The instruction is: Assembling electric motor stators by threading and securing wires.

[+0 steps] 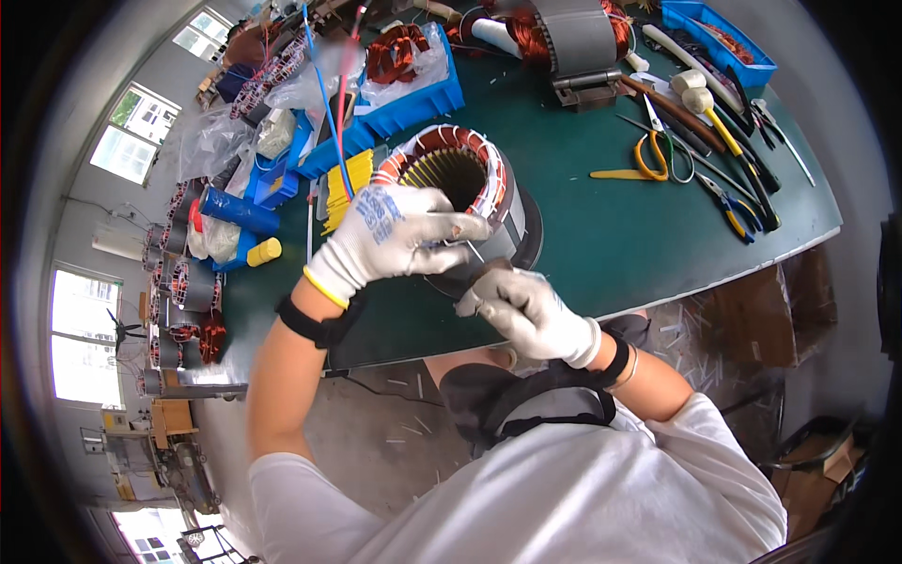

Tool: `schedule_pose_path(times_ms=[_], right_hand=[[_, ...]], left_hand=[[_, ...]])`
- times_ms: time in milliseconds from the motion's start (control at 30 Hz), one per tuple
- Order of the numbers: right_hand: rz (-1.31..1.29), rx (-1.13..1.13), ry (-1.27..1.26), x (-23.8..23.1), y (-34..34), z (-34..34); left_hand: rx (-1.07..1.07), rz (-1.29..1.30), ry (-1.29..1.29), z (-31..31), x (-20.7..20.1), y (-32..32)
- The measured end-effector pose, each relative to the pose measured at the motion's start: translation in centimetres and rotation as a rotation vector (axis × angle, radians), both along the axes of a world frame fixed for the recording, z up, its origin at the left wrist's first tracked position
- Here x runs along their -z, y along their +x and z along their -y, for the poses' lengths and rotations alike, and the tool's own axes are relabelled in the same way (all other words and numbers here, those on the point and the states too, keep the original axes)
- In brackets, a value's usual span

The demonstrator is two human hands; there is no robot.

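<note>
A motor stator with a grey metal body stands on the green table, copper windings laced with white cord around its top. My left hand, in a white glove, is at the stator's near left rim with its fingers curled. A short thin white strand shows between its fingertips and my right hand. My right hand, also gloved, is closed just in front of the stator's near side; a small dark brownish thing shows at its fingertips, too unclear to name. Blue and red lead wires rise beside my left hand.
Yellow strips, a blue cylinder and blue bins lie left and behind. Another stator sits at the back. Orange-handled scissors, pliers and a yellow-handled mallet lie at right. The table's front edge is near.
</note>
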State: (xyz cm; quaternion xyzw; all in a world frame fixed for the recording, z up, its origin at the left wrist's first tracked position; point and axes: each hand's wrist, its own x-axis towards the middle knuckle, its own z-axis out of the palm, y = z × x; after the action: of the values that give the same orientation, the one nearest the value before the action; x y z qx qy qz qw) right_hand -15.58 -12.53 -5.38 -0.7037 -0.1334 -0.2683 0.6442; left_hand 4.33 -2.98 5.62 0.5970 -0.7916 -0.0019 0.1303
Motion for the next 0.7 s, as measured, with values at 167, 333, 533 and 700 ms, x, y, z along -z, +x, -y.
schedule_pose_path(times_ms=[167, 333, 533, 700], right_hand=[[-0.084, 0.117, -0.208, -0.1, 0.5, -1.2], [0.137, 0.064, -0.318, -1.2, -1.9, 1.5], [-0.741, 1.102, -0.552, -0.4, -5.8, 7.4], [-0.224, 0.803, -0.519, -2.3, -1.8, 2.2]], left_hand=[[-0.079, -0.127, -0.213, -0.3, 2.0, -2.4], [-0.309, -0.152, -0.328, -1.9, 3.2, -3.2], [-0.273, -0.221, -0.364, -1.2, 3.6, -2.9], [-0.28, -0.098, -0.346, -1.4, 3.3, -2.2]])
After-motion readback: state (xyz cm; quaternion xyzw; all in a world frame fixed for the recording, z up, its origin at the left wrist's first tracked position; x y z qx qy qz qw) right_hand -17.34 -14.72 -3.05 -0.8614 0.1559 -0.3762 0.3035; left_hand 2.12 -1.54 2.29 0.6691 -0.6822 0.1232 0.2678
